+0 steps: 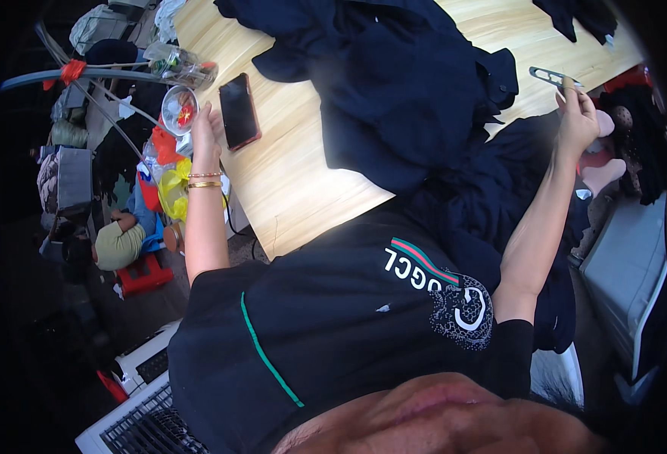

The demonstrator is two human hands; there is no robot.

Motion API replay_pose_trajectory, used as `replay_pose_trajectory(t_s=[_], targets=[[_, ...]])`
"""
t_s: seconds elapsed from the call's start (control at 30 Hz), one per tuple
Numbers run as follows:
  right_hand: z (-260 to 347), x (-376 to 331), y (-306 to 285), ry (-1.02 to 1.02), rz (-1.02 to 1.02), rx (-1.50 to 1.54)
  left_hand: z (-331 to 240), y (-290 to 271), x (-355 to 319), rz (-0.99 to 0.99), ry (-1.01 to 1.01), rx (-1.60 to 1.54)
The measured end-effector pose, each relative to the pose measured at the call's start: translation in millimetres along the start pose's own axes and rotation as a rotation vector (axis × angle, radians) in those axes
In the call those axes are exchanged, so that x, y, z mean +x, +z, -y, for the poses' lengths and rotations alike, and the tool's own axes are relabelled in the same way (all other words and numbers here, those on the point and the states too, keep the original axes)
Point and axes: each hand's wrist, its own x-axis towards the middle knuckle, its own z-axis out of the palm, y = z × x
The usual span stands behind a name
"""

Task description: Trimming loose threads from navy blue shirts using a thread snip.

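Note:
My left hand (pixel 207 136) is at the table's left edge, its fingers closed at the rim of a round clear plastic cup (pixel 171 106). Something red and yellow shows inside the cup. Beside that hand a dark phone in a red case (pixel 239 111) lies on the wooden table (pixel 288 181). On the right, my raised right hand (pixel 580 121) pinches a small pair of thread snips (pixel 547 74), blades pointing away to the right or hidden by the fingers. Dark navy cloth (pixel 394 91) covers the middle of the table and drapes down toward my lap.
A plastic jar (pixel 186 68) stands at the table's far left corner. Grey tubes tied with red (pixel 72 72) cross the left side. Farther left, another person (pixel 121 240) sits near a red stool (pixel 144 276). A grey bin (pixel 625 257) stands to my right.

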Motion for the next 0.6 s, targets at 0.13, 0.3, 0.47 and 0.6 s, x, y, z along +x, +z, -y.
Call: replay_pose_trajectory(t_s=[0.13,0.3,0.47,0.6], targets=[[3.7,15.8,-17.0,0.241,-0.134,0.574,-20.5,63.4,-34.1,0.178,0.771,0.412],[-88.4,60.6,-76.9,0.53,-0.236,1.029,-57.9,196.9,-119.3,0.553,1.493,0.565],[-68.0,24.8,-68.1,0.688,-0.016,1.224,-61.1,274.1,-126.4,0.763,1.65,0.716],[-18.1,-2.3,-31.8,0.695,0.345,1.169,-16.6,283.4,-101.0,1.147,0.779,0.581]])
